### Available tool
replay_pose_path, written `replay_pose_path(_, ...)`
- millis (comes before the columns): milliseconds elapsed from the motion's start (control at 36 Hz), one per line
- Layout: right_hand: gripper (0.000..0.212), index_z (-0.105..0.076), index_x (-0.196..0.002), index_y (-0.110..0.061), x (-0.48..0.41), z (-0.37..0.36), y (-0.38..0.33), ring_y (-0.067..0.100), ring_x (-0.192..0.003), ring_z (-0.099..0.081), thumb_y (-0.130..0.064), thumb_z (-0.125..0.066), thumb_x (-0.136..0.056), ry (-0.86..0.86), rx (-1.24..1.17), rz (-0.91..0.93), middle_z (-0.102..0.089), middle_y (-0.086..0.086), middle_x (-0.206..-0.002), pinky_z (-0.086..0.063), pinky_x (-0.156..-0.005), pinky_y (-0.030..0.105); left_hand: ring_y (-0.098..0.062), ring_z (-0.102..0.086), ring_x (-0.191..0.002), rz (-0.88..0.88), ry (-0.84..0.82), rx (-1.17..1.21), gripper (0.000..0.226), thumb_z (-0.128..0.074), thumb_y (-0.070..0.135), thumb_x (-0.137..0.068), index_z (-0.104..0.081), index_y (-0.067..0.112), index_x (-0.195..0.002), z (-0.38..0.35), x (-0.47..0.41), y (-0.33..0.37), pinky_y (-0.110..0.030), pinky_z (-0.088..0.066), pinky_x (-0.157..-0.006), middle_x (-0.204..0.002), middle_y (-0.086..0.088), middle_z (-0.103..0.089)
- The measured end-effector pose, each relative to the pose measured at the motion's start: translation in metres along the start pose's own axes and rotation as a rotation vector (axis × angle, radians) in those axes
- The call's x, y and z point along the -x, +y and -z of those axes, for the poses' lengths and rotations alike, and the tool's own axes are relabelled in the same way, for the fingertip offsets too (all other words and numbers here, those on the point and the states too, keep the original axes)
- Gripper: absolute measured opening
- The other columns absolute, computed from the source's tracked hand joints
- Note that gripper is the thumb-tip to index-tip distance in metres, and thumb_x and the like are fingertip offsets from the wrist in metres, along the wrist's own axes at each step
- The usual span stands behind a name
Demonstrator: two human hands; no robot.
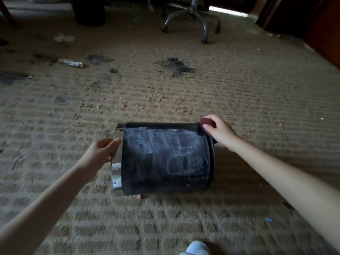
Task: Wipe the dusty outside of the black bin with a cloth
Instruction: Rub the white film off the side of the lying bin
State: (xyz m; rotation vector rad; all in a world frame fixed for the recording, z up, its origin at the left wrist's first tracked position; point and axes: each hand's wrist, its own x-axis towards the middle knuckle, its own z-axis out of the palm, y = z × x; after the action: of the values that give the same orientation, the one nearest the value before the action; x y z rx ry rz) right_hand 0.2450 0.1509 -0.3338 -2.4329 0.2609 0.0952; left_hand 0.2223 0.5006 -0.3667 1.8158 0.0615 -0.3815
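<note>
The black bin (165, 159) is turned on its side just in front of the person, above a worn, gritty tan carpet (184, 98). Its shiny metal rim (116, 173) faces left and its other end faces right. The opening points away from the camera, so nothing of the inside or any contents shows. The wall facing up is grey with dust, crossed by darker streaks and patches, and a cleaner black band runs along its far edge. Whether the bin rests on the carpet or is held just clear of it cannot be told. The red cloth (207, 124) is mostly hidden under the fingers, with only a bunched part showing. The frame cuts off a pale shoe (197, 248) at the bottom edge. At the top, the wheeled base of an office chair (191, 17) and a dark upright shape (88, 11) sit in blur and shadow. The left hand (101, 153) curls around the metal rim, thumb on the near face. The right hand (220, 131) pinches the cloth and presses it to the bin's far right corner. A crumpled wrapper (70, 62) and black stains (176, 67) lie well beyond.
</note>
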Motion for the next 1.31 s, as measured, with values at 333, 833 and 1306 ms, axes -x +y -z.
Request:
replay_pose_path(333,0.022,-0.066,-0.107,-0.01,0.004,0.024,-0.001,0.022,-0.099,-0.047,-0.021,-0.064,-0.088,0.199,0.282,0.243,-0.043,0.004,-0.104,-0.035,-0.084,0.024,-0.022,-0.039,-0.133,-0.422,0.218,-0.69,0.064,-0.013,0.054,-0.091,-0.028,0.024,-0.145,-0.01,-0.007,-0.016,-0.054,-0.037,-0.103,-0.151,0.011,-0.026)
replay_pose_path(833,0.026,-0.065,-0.108,0.003,0.05,0.016,0.013,0.021,-0.083,-0.046,0.006,-0.061,-0.082,-0.075,0.525,0.648,-0.05,0.013,-0.093,-0.038,-0.074,0.026,-0.013,-0.029,-0.138,-0.457,0.299,-0.881,0.059,-0.011,0.043,-0.094,-0.036,0.019,-0.142,-0.012,-0.014,-0.013,-0.05,-0.004,-0.114,-0.149,0.004,-0.034)
replay_pose_path(1306,0.026,-0.065,-0.114,-0.002,0.024,0.018,-0.007,0.022,-0.093,-0.045,-0.004,-0.055,-0.09,0.008,0.447,0.491,-0.048,0.009,-0.096,-0.041,-0.087,0.034,-0.014,-0.036,-0.135,-0.456,0.314,-0.884,0.057,-0.012,0.041,-0.094,-0.037,0.019,-0.141,-0.012,-0.017,-0.016,-0.053,-0.007,-0.113,-0.148,0.005,-0.036)
